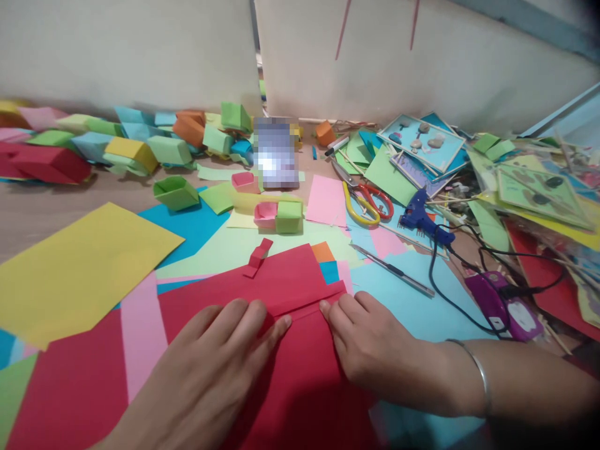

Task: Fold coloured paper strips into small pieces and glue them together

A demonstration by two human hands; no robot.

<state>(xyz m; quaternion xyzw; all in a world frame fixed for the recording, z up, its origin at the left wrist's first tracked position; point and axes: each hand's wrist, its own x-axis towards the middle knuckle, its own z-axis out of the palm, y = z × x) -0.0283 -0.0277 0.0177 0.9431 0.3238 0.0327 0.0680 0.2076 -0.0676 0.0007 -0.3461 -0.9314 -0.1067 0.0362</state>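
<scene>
A sheet of red paper point(300, 387) lies in front of me with a narrow strip folded along its upper edge. My left hand point(220, 356) is closed on the left part of that fold, its thumb pressing the crease. At the fold's right end, my right hand point(370, 337) pinches the same paper between thumb and fingers. Another red sheet point(281, 272) sits just beyond the fold, and on it rests a small folded red piece point(259, 257). Part of the fold is hidden beneath my left fingers.
Beyond are small paper boxes point(175, 192), scissors point(360, 200), a pen point(394, 270) and a blue glue gun point(422, 215) with a black cord. A yellow sheet point(89, 262) lies left. Decorated cards point(424, 142) are piled at the back right, near a purple extension socket point(504, 306).
</scene>
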